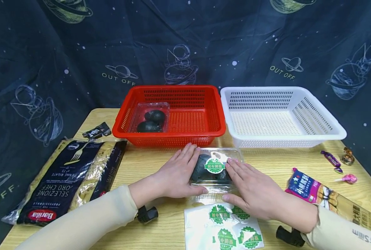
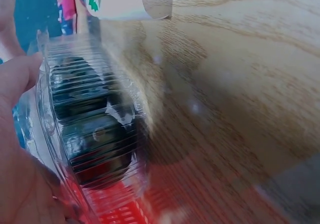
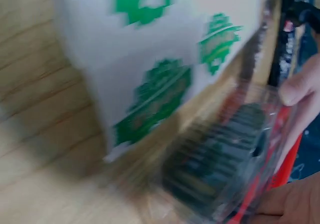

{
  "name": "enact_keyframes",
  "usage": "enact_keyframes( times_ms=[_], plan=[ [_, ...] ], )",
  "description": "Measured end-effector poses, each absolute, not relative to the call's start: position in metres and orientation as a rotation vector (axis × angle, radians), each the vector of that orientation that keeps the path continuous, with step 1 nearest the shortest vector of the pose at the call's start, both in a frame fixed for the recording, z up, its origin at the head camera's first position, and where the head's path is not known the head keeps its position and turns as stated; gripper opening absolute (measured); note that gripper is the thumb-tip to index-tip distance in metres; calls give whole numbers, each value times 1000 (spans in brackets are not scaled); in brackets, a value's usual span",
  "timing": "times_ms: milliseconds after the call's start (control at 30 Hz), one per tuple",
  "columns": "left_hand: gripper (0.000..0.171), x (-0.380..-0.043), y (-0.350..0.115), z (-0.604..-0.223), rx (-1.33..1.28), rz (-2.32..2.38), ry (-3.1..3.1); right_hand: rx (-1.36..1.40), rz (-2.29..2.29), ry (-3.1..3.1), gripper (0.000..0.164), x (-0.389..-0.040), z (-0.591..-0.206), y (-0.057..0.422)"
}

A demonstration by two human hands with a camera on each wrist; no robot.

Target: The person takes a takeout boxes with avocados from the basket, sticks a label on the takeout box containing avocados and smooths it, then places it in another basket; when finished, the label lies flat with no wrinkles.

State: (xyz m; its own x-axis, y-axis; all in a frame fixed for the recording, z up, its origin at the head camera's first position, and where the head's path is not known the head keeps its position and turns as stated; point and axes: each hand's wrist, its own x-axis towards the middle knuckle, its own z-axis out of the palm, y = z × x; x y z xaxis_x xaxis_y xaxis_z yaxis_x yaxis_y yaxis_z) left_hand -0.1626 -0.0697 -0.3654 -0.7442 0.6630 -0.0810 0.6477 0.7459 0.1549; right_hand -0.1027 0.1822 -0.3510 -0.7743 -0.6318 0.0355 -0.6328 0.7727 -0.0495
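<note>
A clear plastic clamshell box [image 1: 218, 187] holding dark avocados [image 2: 97, 144] sits before me, just in front of the red basket. On its lid is a round green-and-white sticker [image 1: 215, 165]. My left hand [image 1: 180, 173] lies along the box's left side, fingers straight and pointing away from me, thumb toward the near edge. From the other side my right hand [image 1: 251, 184] rests straight fingers on the lid beside the sticker, its thumb off the near corner. Just below the box lies a sheet of green stickers [image 1: 201, 225].
A red basket [image 1: 170, 140] behind holds another box of avocados [image 1: 152, 118]; a white basket [image 1: 285, 142] adjoins it. Pasta bags lie left [image 1: 63, 180] and right [image 1: 332, 198]. A black packet [image 1: 97, 131] is far left; wrapped candies [image 1: 330, 159] and a lollipop [image 1: 349, 178] are right.
</note>
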Motion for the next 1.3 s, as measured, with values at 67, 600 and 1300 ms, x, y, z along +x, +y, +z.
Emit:
enact_keyframes(
  times_ms=[67,600,1300],
  plan=[
    [112,-163,-69,-365,1053,180,2805,1060,113,-2945,82,-104,-349,179],
    [110,-164,-70,-367,1067,191,2801,1207,133,-2939,83,-117,-353,149],
    [111,-162,-70,-367,1079,157,2810,1147,129,-3009,85,-123,-353,140]
  ],
)
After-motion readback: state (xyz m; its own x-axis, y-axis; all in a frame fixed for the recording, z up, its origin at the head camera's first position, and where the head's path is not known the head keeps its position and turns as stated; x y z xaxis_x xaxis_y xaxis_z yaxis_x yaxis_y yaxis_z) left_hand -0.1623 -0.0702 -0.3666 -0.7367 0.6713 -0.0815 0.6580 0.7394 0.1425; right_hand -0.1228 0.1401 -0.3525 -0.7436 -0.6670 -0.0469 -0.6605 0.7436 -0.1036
